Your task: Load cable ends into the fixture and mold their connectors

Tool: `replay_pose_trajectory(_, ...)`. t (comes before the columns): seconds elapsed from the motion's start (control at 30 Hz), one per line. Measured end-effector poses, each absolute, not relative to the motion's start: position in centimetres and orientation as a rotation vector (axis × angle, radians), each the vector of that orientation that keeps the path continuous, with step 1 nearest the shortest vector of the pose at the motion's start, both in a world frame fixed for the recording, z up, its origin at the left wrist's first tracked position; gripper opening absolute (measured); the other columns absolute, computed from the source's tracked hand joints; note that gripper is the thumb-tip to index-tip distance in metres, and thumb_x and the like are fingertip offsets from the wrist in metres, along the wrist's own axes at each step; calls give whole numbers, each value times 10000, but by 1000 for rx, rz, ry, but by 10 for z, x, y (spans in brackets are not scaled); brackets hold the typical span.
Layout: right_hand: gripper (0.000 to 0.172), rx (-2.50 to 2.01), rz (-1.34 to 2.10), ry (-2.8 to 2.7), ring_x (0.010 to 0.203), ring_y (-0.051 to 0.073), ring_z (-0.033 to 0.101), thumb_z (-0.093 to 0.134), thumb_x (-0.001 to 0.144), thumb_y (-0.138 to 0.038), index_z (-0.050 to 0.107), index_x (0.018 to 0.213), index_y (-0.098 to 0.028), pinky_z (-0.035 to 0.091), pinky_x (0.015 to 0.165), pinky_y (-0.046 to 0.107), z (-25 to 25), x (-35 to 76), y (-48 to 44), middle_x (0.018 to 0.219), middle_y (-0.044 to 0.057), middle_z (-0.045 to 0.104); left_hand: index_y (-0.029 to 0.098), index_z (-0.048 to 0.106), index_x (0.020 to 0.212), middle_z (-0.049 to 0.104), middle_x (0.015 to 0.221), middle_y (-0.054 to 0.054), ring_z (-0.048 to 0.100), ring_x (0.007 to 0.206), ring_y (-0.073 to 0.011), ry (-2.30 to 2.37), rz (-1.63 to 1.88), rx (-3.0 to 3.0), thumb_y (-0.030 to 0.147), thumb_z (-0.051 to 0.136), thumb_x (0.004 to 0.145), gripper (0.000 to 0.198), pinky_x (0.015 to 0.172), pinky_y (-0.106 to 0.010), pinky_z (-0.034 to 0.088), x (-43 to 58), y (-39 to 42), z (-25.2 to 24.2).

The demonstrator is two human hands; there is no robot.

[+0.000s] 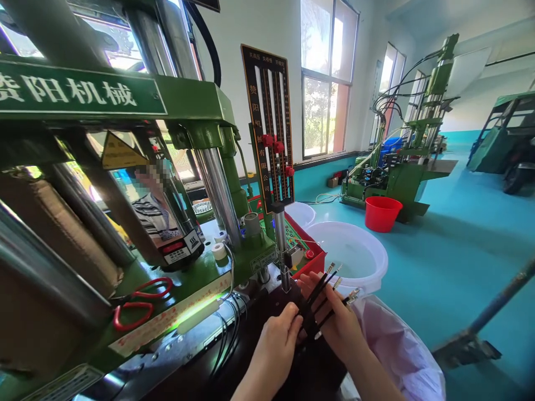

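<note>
Left hand (273,342): my fingers pinch the cables (324,298).
Right hand (340,323): curled under them.
Risk: I judge loose ends may splay and slip toward the basin (368,262).

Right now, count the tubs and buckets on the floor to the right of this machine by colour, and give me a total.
White tubs: 2, a large one near the hands and a smaller one behind it
Red bucket: 1
Total: 3
</note>
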State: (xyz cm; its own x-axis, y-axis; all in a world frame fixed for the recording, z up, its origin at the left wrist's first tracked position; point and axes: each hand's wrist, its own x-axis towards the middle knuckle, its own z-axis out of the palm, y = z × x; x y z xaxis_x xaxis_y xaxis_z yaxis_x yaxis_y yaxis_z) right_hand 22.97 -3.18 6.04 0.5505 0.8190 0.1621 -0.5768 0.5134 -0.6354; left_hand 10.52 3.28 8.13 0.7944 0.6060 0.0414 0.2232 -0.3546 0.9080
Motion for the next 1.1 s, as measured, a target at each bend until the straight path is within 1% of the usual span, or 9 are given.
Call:
replay_pose_trajectory(0.27,258,-586,851,-458,1046,249,545,591,786,-406,659,992,-265,362,947,453,70,234,-30,1006,46,671,216,387,716,425,570,53,490,492,-104,509,295,1624,461,390,816,265,453,-197,394,101,35,90)
replay_pose_trajectory(0.43,209,-664,947,-530,857,197,614,573,816,-304,642,1007,-259,438,781,339,67,236,-41,836,34,697,211,394,763,523,533,28,474,405,-107,500,114,1525,435,377,811,230,401,-210,374,103,22,75)
replay_pose_trajectory(0.57,194,-741,1141,-738,884,236,612,527,835,-297,670,916,-195,396,854,391,59,227,-52,796,81,703,197,544,675,566,648,-9,556,719,-170,506,290,1497,372,628,651,196,699,-289,455,99,6,46)
replay_pose_trajectory(0.67,230,-803,1303,-906,1021,287,551,593,769,-344,693,876,-167,338,941,433,50,218,-61,907,113,690,213,615,808,593,740,-34,560,867,-228,425,374,1242,418,727,540,356,791,-342,437,97,-7,28)
replay_pose_trajectory(0.77,258,-923,1422,-967,1042,289,536,629,728,-330,695,922,-173,364,920,422,43,214,-65,1091,109,630,200,594,946,603,764,-61,586,804,-217,461,462,1019,552,673,576,517,724,-325,450,99,-20,19)
replay_pose_trajectory(0.83,320,-915,1478,-950,1059,283,530,642,714,-282,666,1017,-183,352,935,423,43,217,-61,1146,112,602,185,584,929,588,669,-43,572,627,-162,520,501,894,605,635,593,540,608,-279,443,103,-27,15)
replay_pose_trajectory(0.97,543,-675,1523,-836,1116,286,498,643,700,-418,547,1197,-222,268,1001,468,60,233,-42,1187,118,579,164,542,754,411,394,60,327,311,-46,557,428,849,667,578,599,527,358,-192,266,112,-35,6)
replay_pose_trajectory(1.03,502,-746,1480,-919,1133,281,485,570,753,-482,567,1174,-210,264,1005,468,72,239,-32,1206,120,566,167,504,714,370,356,82,270,268,-32,527,396,840,664,567,610,511,316,-176,199,115,-35,4)
replay_pose_trajectory(1.1,408,-990,1388,-1121,1136,264,484,523,807,-452,610,1118,-203,274,1007,452,82,242,-25,1180,104,589,170,481,703,388,351,81,284,248,-38,501,381,814,644,576,616,491,292,-174,199,116,-33,5)
